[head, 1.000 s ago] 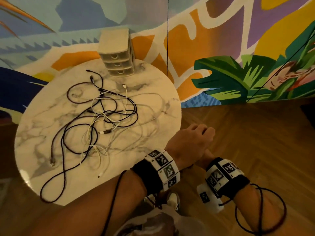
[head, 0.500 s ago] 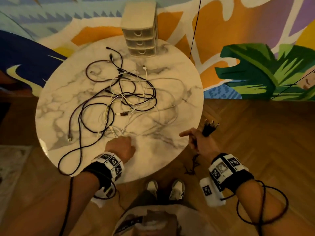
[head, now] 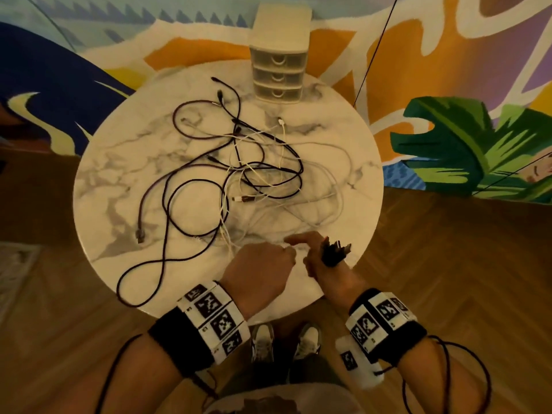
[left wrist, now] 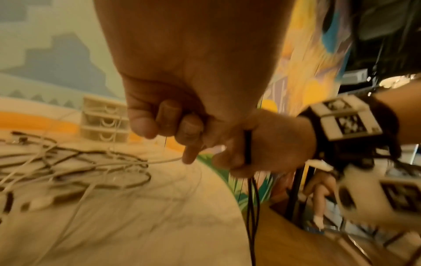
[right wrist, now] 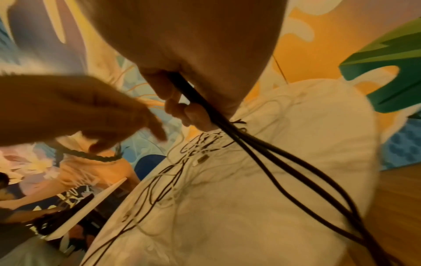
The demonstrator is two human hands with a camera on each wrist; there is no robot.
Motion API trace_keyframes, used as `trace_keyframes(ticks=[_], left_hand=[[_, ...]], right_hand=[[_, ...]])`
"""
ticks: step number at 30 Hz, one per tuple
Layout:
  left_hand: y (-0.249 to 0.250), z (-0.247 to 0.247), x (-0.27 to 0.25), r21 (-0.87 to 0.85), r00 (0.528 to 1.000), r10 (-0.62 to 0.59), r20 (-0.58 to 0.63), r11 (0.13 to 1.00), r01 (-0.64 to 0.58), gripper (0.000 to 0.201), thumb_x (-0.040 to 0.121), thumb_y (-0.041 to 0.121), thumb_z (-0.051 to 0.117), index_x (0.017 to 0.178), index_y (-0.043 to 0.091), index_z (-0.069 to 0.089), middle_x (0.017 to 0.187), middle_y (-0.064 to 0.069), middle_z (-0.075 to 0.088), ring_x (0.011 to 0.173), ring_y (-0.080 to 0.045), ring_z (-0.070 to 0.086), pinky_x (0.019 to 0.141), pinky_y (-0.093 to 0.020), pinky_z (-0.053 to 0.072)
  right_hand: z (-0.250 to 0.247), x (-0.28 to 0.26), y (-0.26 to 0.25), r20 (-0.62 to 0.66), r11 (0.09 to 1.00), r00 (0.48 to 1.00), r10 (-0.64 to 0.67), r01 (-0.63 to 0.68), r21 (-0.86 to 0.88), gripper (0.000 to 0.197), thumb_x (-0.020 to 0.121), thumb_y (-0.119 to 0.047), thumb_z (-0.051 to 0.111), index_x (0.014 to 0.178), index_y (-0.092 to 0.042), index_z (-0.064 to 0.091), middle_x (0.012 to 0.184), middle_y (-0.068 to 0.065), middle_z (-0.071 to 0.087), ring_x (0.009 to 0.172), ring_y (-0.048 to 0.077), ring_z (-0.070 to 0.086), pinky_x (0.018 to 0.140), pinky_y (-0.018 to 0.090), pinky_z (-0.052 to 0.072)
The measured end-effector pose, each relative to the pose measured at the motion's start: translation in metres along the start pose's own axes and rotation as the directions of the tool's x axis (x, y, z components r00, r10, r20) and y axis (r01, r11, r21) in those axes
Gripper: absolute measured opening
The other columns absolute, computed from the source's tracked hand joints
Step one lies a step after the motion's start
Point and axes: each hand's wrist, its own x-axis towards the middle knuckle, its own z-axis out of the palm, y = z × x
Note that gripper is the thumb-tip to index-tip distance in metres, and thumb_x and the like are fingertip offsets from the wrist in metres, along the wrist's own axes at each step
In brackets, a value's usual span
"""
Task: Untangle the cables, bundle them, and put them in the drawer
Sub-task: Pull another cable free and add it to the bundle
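right hand (head: 324,258), gripping black ties (head: 334,251), moved beside left hand (head: 260,271) pinching white cable (left wrist: 164,160).

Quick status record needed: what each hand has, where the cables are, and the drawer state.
left hand: pinches a white cable end at the table's near edge
right hand: holds black ties, index finger extended
tangled cables: mid-table, still knotted
table: round, marble
drawer unit: far edge, all three drawers closed
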Motion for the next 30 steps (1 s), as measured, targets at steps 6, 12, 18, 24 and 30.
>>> trace_keyframes(ticks=[6,12,18,24,30], left_hand=[[-0.015,-0.044,-0.006,-0.494,0.962,-0.111,-0.249,0.869,-0.028,0.009,0.094,0.024,0.049,0.099,0.029,0.043,0.086,0.009,0.052,0.080,-0.010,0.051,0.070,-0.024,0.043],[-0.030,-0.049,-0.011,-0.692,0.949,-0.150,-0.278,0.716,-0.090,0.018,0.091,0.014,0.057,0.106,0.022,0.064,0.100,0.009,0.064,0.091,-0.001,0.055,0.077,-0.005,0.038],[-0.031,-0.045,-0.011,-0.660,0.963,-0.036,-0.269,0.735,-0.157,0.030,0.095,0.006,0.045,0.114,0.023,0.061,0.096,0.022,0.049,0.097,0.001,0.046,0.085,-0.004,0.033],[-0.031,-0.049,-0.009,-0.685,0.945,-0.036,-0.324,0.698,-0.208,0.027,0.093,0.024,0.042,0.106,0.023,0.066,0.089,0.018,0.052,0.092,-0.008,0.046,0.081,-0.021,0.037],[-0.031,-0.030,-0.005,-0.932,0.915,-0.327,-0.236,0.343,-0.118,0.028,0.092,0.023,0.049,0.111,0.044,0.052,0.112,0.010,0.051,0.087,-0.009,0.053,0.070,-0.021,0.046]], right_hand=[[0.032,0.004,-0.028,0.000,0.985,0.989,-0.147,0.147,0.095,0.025,0.090,-0.014,0.048,0.101,0.009,0.052,0.092,0.027,0.055,0.083,0.012,0.056,0.077,0.028,0.045],[0.042,0.013,-0.039,0.002,0.952,0.988,-0.154,0.148,0.270,0.035,0.090,-0.009,0.050,0.112,0.018,0.045,0.087,0.011,0.063,0.079,0.006,0.058,0.073,0.014,0.049],[0.051,0.013,-0.042,-0.031,0.964,0.980,-0.197,0.200,0.178,0.017,0.077,-0.030,0.058,0.090,-0.020,0.054,0.082,-0.011,0.065,0.080,-0.007,0.061,0.080,0.015,0.047],[0.057,0.015,-0.053,-0.022,0.952,0.954,-0.300,0.301,0.055,0.003,0.080,-0.023,0.054,0.080,-0.026,0.053,0.075,-0.002,0.055,0.069,-0.001,0.058,0.070,0.018,0.045],[0.049,0.017,-0.063,-0.283,0.923,0.911,-0.301,0.353,0.155,0.027,0.096,-0.015,0.038,0.074,-0.003,0.051,0.073,0.007,0.051,0.066,0.007,0.053,0.065,0.017,0.042]])
